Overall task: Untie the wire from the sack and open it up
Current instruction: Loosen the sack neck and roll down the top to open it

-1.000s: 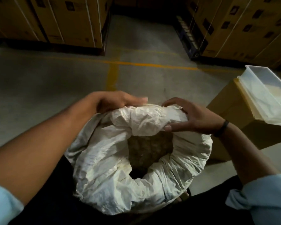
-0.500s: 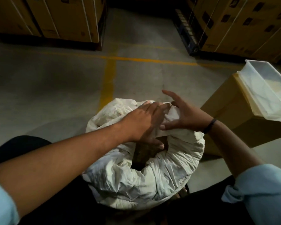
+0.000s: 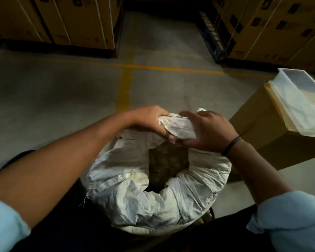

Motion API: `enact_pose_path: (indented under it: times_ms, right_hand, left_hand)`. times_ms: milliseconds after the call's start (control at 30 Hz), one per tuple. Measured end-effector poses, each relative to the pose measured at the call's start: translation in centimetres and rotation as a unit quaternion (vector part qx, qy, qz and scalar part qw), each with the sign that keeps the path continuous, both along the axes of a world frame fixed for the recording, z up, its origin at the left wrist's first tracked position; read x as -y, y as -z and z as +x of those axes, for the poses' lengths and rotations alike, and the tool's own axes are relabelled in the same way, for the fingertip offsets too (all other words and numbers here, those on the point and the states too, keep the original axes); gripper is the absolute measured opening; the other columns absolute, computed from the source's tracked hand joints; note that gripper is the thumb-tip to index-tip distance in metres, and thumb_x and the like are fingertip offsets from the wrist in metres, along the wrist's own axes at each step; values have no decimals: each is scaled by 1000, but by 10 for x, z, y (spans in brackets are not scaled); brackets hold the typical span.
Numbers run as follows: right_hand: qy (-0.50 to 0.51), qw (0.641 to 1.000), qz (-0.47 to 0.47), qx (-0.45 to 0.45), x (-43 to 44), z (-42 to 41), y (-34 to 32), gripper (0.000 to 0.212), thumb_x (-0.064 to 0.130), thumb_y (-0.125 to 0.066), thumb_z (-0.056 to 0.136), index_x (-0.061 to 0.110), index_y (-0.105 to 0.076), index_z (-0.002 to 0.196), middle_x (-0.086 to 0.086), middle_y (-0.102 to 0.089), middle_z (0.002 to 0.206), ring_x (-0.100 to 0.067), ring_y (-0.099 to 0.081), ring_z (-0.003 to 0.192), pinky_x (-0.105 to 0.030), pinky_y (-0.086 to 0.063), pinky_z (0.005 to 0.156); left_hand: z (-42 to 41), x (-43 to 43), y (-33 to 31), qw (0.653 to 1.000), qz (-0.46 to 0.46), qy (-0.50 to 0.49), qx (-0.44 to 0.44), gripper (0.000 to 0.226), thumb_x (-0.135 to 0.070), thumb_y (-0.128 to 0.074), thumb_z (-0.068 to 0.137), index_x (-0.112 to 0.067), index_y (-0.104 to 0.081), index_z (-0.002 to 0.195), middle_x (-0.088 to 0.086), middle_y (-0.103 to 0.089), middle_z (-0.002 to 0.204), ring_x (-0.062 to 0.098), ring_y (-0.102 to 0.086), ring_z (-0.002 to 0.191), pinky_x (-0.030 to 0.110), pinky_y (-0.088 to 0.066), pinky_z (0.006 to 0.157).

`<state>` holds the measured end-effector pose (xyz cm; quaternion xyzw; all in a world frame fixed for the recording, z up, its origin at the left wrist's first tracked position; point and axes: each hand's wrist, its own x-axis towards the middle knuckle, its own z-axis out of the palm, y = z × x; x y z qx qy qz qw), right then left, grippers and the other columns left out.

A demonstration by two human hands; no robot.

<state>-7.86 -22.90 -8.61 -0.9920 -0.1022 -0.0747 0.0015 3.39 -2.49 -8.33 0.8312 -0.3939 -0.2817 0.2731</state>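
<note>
The crumpled white woven sack (image 3: 153,193) gapes open, no wire visible; both hands, left (image 3: 149,120) and right (image 3: 205,131), grip its far rim, rolling it.

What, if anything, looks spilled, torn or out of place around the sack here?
Nothing stands out. The sack stands open with its rim rolled down, and both the left hand and right hand grip its far edge. Brownish contents stay inside; no spill shows on the floor. The clear plastic tub sits squarely on its cardboard box.
</note>
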Motion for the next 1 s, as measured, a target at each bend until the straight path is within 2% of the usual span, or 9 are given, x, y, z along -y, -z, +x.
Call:
enact_pose_path:
  times_ms: [133,200,300,400,567,667,833,900,1000]
  right_hand:
    - [3,999,22,28,-12,-1,15,65,56,-71,73,28,-52,128,-3,-71,99,-29,-66,86,-34,-51,68]
    - [39,998,49,17,-18,1,20,51,45,-71,74,28,-57,120,-5,-70,92,-31,-66,79,-32,-49,61]
    - [113,989,83,-44,-21,10,21,38,39,-66,69,27,-62,105,-9,-70,88,-35,-66,80,-36,-53,63]
    - [146,974,108,-133,-22,17,17,34,47,-62,70,22,-66,94,-8,-70,92,-29,-63,79,-31,-45,64]
    - [151,953,114,-235,-31,26,17,37,45,-66,74,18,-64,99,-13,-66,98,-22,-53,77,-32,-41,66]
    - [134,962,69,-228,-39,22,27,46,62,-56,68,28,-61,98,-11,-62,100,-28,-59,88,-36,-50,74]
    - [82,993,68,-43,-42,14,26,44,42,-72,68,19,-61,105,-4,-67,102,-30,-62,95,-40,-46,84]
    - [71,996,27,47,-39,17,31,44,41,-75,65,17,-63,100,-4,-67,96,-30,-61,96,-43,-43,88]
    - [85,996,18,28,-41,17,32,52,51,-73,66,18,-64,105,-5,-71,96,-29,-65,96,-42,-43,97]
  left_hand:
    - [8,-27,-26,963,73,-26,-257,33,-30,-79,81,-9,-73,104,7,-78,100,23,-74,92,32,-58,80]
    - [4,-28,-29,953,94,-29,-287,20,-29,-76,85,-14,-72,98,3,-78,94,17,-75,85,26,-58,71]
    - [-8,-23,-26,988,137,28,-70,38,-49,-82,75,-25,-70,102,-7,-74,103,13,-70,95,21,-55,77]
    - [-29,-13,-13,937,156,68,304,98,-73,-79,59,-29,-44,139,-5,-55,134,20,-53,120,35,-44,100]
    - [-68,16,13,916,120,43,380,90,-21,-75,79,-10,-22,151,13,-60,126,30,-60,114,40,-48,90]
    - [-57,20,23,949,111,-37,292,59,-7,-64,81,-14,-34,131,9,-67,101,33,-69,90,40,-48,64]
    - [-21,27,5,974,185,-36,124,33,-27,-73,84,-9,-67,112,12,-70,98,23,-63,82,24,-40,51]
    - [-6,22,-3,983,177,-11,44,34,-22,-75,86,-3,-70,114,17,-71,108,20,-58,85,21,-41,54]
    - [10,4,-11,985,140,-5,-105,37,-18,-82,79,-3,-74,113,9,-72,105,15,-60,89,19,-49,71]
